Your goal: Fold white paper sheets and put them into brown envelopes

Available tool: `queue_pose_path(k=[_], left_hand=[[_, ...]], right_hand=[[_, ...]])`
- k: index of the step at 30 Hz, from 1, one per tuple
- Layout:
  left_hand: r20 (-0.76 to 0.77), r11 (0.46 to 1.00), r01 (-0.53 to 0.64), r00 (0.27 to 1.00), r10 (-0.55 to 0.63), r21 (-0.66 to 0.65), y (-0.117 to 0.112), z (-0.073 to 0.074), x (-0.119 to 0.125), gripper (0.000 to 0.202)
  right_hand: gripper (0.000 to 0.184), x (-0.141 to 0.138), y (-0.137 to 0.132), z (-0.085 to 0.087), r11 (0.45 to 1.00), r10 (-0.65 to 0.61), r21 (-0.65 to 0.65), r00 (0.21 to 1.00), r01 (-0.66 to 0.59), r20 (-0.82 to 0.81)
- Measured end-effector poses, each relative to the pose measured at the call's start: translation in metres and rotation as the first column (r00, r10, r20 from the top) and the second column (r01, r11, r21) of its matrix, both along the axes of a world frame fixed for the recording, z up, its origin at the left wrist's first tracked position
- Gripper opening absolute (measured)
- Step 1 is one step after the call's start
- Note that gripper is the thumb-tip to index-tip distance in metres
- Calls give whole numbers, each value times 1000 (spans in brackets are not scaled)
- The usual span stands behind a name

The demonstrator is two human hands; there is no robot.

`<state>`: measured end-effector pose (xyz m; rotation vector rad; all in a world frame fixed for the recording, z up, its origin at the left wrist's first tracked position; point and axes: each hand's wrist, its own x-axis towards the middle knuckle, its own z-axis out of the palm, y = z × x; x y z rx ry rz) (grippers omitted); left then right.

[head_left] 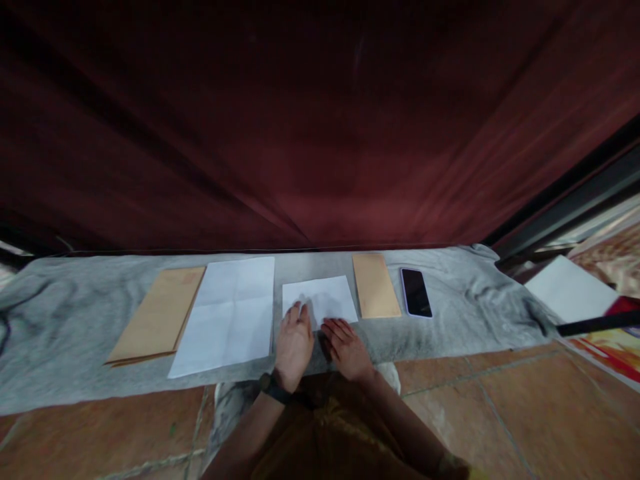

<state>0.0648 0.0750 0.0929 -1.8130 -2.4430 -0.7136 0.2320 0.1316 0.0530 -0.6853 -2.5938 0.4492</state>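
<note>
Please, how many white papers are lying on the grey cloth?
2 visible: a large sheet to the left, and a smaller paper under the left hand and right hand. More may lie hidden beneath.

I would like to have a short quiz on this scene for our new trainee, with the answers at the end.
1. Choose: which wrist wears the dark band? A) left B) right C) both
2. True or false: the phone lies to the right of the small brown envelope.
3. Open: over which paper are the fingers of the left hand and the right hand?

Key: 1. A. 2. True. 3. The small white sheet, between the large white sheet and the small brown envelope.
</note>
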Motion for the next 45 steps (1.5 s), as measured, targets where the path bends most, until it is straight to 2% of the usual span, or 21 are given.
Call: queue_pose_path(k=[3, 5, 8, 12, 24, 28, 33, 39, 45], left_hand=[[56, 980, 196, 979, -194, -30, 11, -10, 11, 42], [80, 970, 238, 969, -234, -47, 16, -18, 11, 42], [91, 965, 256, 964, -250, -65, 19, -29, 5, 42], [77, 961, 262, 964, -256, -83, 26, -34, -5, 43], [29, 964, 241, 970, -240, -111, 76, -37, -34, 45], [32, 960, 251, 968, -249, -120, 84, -35, -39, 45], [21, 951, 278, 960, -278, -132, 70, -34, -34, 44], [-39, 913, 379, 920, -389, -152, 30, -31, -24, 43], [-92, 902, 400, 904, -417, -163, -6, -29, -13, 43]], right_hand=[[47, 0, 1, -3, 1000, 15, 2, 1000, -16, 5], [48, 1, 1, -5, 1000, 15, 11, 1000, -15, 4], [46, 1, 0, -5, 1000, 5, 8, 1000, -5, 10], [43, -1, -1, -3, 1000, -4, -8, 1000, 5, 11], [41, -2, -3, 3, 1000, -24, -3, 1000, 24, 10], [40, -1, -4, 5, 1000, -7, -21, 1000, 7, 6], [39, -1, -4, 2, 999, -4, -42, 1000, 4, -6], [36, -2, -4, -1, 998, -27, -52, 999, 25, -36], [34, 1, -3, -5, 995, -81, -70, 990, 73, -113]])
